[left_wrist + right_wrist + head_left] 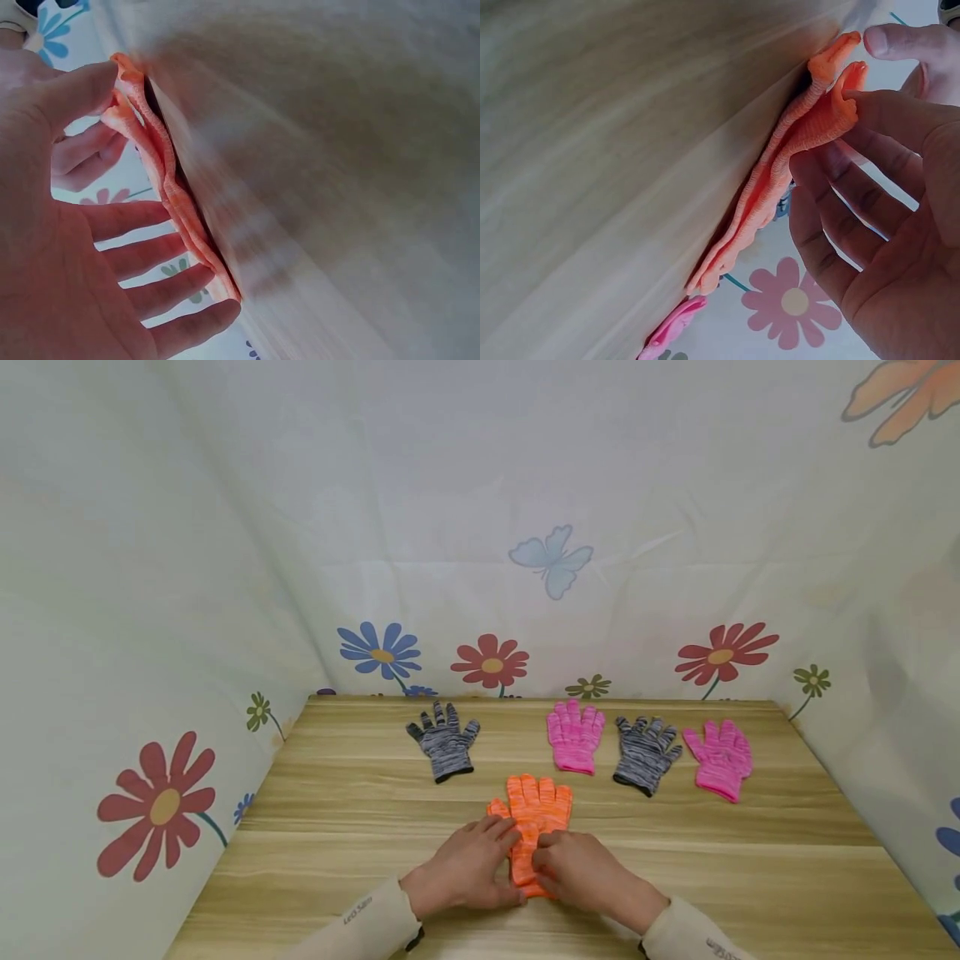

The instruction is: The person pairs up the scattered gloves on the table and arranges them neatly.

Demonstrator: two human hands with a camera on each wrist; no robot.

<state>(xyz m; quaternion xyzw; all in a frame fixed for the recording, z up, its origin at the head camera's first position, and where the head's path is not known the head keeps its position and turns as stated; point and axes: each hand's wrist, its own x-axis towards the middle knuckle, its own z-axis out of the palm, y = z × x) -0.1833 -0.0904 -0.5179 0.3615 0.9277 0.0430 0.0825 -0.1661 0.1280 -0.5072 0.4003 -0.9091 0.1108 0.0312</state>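
Observation:
Two orange knit gloves (534, 806) lie one over the other near the front middle of the table. My left hand (468, 864) rests along their left side; in the left wrist view its spread, fairly straight fingers (161, 292) touch the glove edge, and the thumb is by the cuff. With thumb and fingertips, my right hand (588, 870) pinches the cuff of the upper orange glove (821, 127). That cuff stands slightly raised off the lower glove in the right wrist view. Parts of both gloves are hidden under my hands.
Behind, a grey-black glove (444, 743) lies at the left. Further right are a pink glove (575, 737), another grey-black glove (647, 756) and another pink glove (720, 762), all flat on the wooden table (337, 810). A flower-printed white cloth (420, 585) encloses the back and sides.

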